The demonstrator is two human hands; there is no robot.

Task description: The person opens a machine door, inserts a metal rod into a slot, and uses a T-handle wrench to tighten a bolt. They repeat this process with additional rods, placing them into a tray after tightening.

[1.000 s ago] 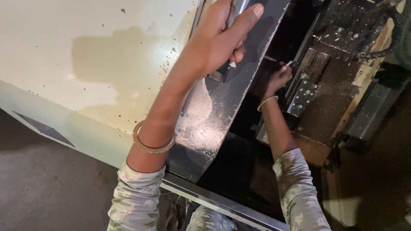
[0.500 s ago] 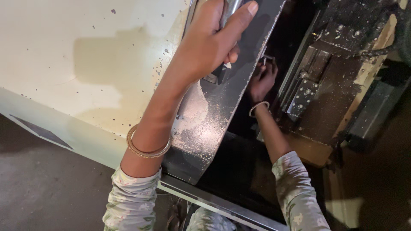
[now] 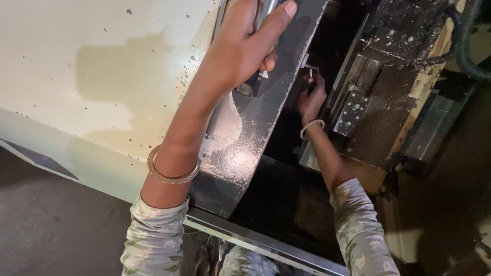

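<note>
My left hand [image 3: 245,48] is wrapped around a shiny metal handle [image 3: 267,6] on the dark sliding door [image 3: 240,138] of a cream-coloured machine; a gold bangle sits on that wrist. My right hand [image 3: 311,97] reaches into the dark opening behind the door and pinches a small pale part [image 3: 309,71] at its fingertips. That hand is in shadow, close beside a grimy metal block [image 3: 353,110] with bolts. A thin bangle circles the right wrist.
The cream machine panel [image 3: 102,76], speckled with dark spots, fills the left. A dirty metal assembly [image 3: 399,76] and a black hose [image 3: 468,46] stand at the right. A bright metal rail [image 3: 266,243] runs along the bottom; dark floor [image 3: 46,230] lies at lower left.
My right hand has moved left and deeper into the opening, away from the bolted block, and now pinches a small pale part. My left hand keeps its hold on the door handle.
</note>
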